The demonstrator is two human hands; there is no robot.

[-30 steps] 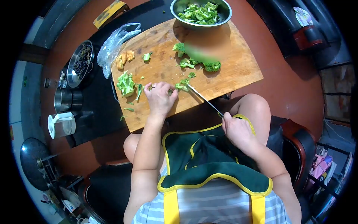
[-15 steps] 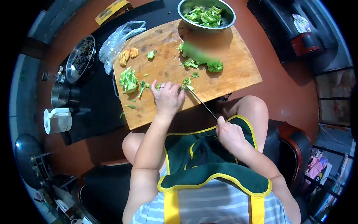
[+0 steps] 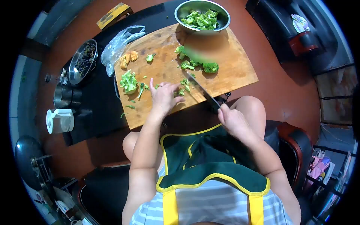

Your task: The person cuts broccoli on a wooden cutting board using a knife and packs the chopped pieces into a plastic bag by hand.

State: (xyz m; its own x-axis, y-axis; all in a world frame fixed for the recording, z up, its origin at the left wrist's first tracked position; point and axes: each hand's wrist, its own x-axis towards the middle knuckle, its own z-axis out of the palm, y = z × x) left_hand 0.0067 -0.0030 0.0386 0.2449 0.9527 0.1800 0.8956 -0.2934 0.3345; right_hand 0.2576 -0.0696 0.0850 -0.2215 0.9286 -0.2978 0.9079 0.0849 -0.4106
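My right hand point(image 3: 233, 119) is wrapped round the handle of a kitchen knife point(image 3: 204, 92), its blade slanting up and left over the cutting board point(image 3: 161, 48). My left hand point(image 3: 163, 98) hovers at the board's near edge with fingers spread, beside cut broccoli pieces point(image 3: 185, 84). Whether its fingertips touch any piece is unclear. Further left lies a thick broccoli stalk point(image 3: 128, 82) among small trimmings. Broccoli florets point(image 3: 210, 67) sit past the knife tip, partly under a blurred patch.
A metal bowl point(image 3: 177, 18) of cut broccoli stands at the board's far edge. Yellowish lumps point(image 3: 129, 58) and a plastic bag point(image 3: 116, 47) are at the left. Beyond are a colander point(image 3: 92, 64) of dark fruit, a metal pot point(image 3: 62, 95) and a white pitcher point(image 3: 60, 120).
The knife has come up and its blade has turned to show its flat side. My left hand has drawn back from the broccoli pieces and its fingers have spread.
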